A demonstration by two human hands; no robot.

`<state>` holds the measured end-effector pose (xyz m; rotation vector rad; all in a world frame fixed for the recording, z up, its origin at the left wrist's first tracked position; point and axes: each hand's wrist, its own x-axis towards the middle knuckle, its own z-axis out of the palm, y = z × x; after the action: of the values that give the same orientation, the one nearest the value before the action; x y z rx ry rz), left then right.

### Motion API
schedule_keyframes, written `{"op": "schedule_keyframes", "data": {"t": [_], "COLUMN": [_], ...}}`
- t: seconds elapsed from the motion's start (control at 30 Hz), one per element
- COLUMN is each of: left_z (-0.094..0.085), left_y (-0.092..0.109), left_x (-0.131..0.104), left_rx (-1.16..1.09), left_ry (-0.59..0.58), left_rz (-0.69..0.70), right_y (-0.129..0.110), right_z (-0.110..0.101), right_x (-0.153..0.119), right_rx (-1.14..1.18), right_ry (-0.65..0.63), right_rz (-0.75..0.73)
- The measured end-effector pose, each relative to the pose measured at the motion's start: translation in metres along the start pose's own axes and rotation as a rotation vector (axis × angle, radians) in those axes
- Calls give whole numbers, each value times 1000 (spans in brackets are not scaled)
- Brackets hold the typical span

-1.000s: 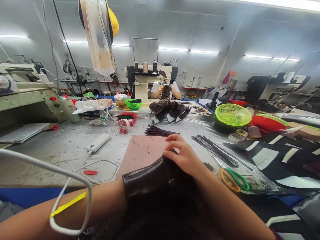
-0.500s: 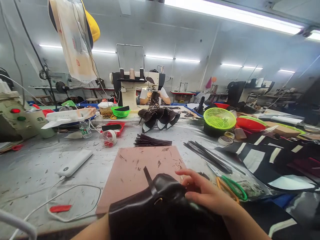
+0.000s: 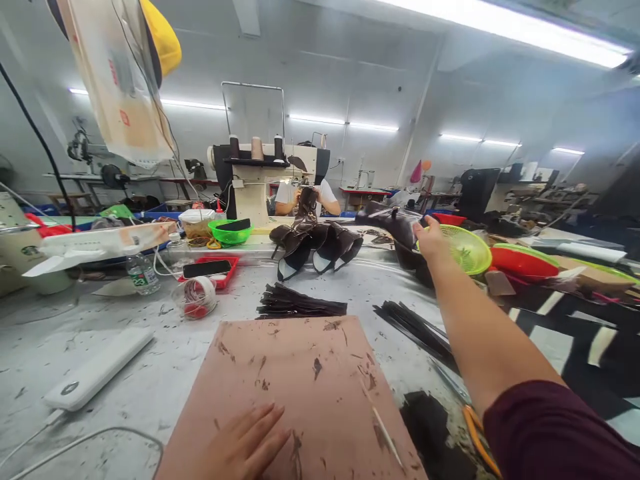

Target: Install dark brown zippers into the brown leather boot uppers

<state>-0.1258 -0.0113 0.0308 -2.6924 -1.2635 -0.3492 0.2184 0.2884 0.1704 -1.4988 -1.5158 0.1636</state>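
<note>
My right hand [image 3: 431,241] is stretched far out to the right, its fingers closed on a dark leather boot upper [image 3: 393,227] held in front of the lime-green basket [image 3: 467,250]. The upper hangs above the table, its lower part dropping beside the basket. My left hand [image 3: 247,443] lies on the pink board [image 3: 295,360], fingers extended and holding nothing. A thin pale stick [image 3: 384,430] rests on the board's right side. Beyond the board are a bundle of black strips [image 3: 300,301] and several dark boot uppers [image 3: 317,247].
More black strips [image 3: 415,330] and orange-handled scissors [image 3: 477,433] lie right of the board. At left are a white power bank [image 3: 100,367], a tape roll [image 3: 195,297], a red tray [image 3: 227,272] and a bottle [image 3: 143,273]. A co-worker [image 3: 327,197] sits behind a sewing machine [image 3: 255,200].
The leather boot upper has moved from over the pink board, close to me, to the far right in my right hand. My left hand now shows flat on the board. The view has shifted slightly.
</note>
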Motion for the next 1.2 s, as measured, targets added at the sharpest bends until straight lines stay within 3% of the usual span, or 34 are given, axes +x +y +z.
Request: {"op": "schedule_keyframes", "data": {"t": [0.1, 0.17, 0.23, 0.33, 0.5, 0.63, 0.8, 1.03, 1.2], "left_z": [-3, -3, -1, 10, 39, 59, 74, 76, 76], "left_y": [-5, -12, -24, -48, -95, -117, -125, -123, -116], "left_x": [15, 31, 53, 97, 158, 175, 175, 172, 173], "left_rx": [-61, -74, -75, -50, -1, 9, 14, 12, -32], "left_ry": [-67, -128, -209, -298, -234, -176, -138, -135, -121], "left_rz": [-74, -138, -192, -282, -482, -568, -646, -625, -494], "right_y": [-1, -3, -9, -20, -34, -36, -37, -39, -46], "right_z": [52, 88, 120, 158, 196, 207, 206, 201, 189], "right_x": [-20, -56, -92, -125, -130, -127, -128, -120, -117], "right_rx": [-73, -106, -149, -216, -312, -365, -324, -128, 82], "right_ry": [-249, -485, -637, -718, -735, -723, -756, -889, -896], "right_rz": [-105, -212, -297, -373, -409, -388, -390, -253, -188]}}
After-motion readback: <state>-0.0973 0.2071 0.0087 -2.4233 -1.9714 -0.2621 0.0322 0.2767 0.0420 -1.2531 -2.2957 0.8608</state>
